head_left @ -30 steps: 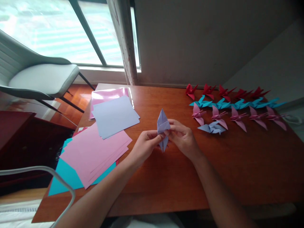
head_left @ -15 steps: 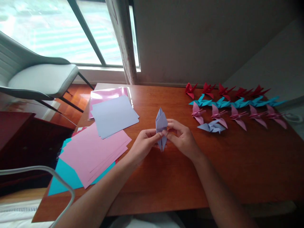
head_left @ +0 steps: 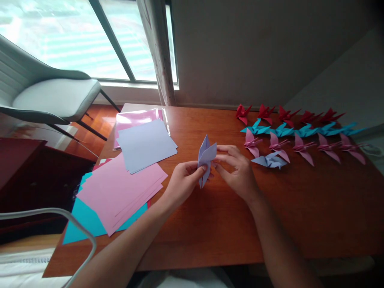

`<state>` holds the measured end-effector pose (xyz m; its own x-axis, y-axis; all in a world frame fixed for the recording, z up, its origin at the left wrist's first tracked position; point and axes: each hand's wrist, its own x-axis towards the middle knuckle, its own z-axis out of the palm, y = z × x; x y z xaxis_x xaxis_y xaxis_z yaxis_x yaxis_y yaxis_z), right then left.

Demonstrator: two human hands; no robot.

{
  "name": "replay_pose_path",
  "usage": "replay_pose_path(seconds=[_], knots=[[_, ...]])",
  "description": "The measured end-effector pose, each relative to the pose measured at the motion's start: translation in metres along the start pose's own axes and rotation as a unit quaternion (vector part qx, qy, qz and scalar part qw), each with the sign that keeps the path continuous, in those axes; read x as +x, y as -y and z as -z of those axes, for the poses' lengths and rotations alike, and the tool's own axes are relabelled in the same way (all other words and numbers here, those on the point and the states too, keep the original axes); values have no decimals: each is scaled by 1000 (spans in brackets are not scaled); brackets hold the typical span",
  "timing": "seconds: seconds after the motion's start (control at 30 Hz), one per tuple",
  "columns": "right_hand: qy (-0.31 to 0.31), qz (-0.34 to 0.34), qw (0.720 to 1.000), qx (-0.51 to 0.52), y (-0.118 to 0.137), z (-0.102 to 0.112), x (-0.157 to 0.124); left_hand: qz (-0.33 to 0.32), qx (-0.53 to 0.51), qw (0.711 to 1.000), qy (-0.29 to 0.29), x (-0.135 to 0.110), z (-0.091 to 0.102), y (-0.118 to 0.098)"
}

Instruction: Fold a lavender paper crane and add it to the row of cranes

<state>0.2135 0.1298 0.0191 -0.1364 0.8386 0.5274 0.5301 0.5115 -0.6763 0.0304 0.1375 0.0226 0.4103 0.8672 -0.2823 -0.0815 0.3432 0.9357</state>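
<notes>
A partly folded pale lavender origami crane (head_left: 206, 154) is held upright above the table in front of me. My left hand (head_left: 187, 178) pinches its lower left side, thumb across the front and the other fingers behind. One upper flap leans out to the right, apart from the pointed flap behind it. Two narrow points stick down below my thumb. My right hand (head_left: 235, 170) is just right of the paper with thumb and fingers apart; its fingertips are close to the flap's edge, and I cannot tell whether they touch it.
A finished lavender crane (head_left: 270, 160) lies at the right, before rows of pink cranes (head_left: 303, 149), blue cranes (head_left: 305, 131) and red cranes (head_left: 287, 116). Left are lavender sheets (head_left: 147, 146), pink sheets (head_left: 120, 192), blue paper (head_left: 85, 222) and a plastic packet (head_left: 138, 118). A chair (head_left: 57, 98) stands beyond.
My right hand has loosened from the paper and moved slightly right, its fingers spreading. The front upper flap has swung out to the right. My left hand keeps its pinch.
</notes>
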Motion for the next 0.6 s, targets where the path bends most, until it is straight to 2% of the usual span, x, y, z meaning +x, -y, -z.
replay_pose_path(seconds=[0.17, 0.3, 0.5, 0.6], knots=[[28, 39, 996, -68, 2, 6, 2, -9, 75, 997, -13, 0, 0, 1], [11, 57, 991, -118, 2, 5, 1, -17, 109, 994, -14, 1, 1, 1], [-20, 99, 981, -166, 2, 2, 0, -7, 58, 998, 6, 1, 1, 0], [-26, 90, 983, -155, 3, 2, -1, -4, 47, 999, 5, 1, 1, -1]])
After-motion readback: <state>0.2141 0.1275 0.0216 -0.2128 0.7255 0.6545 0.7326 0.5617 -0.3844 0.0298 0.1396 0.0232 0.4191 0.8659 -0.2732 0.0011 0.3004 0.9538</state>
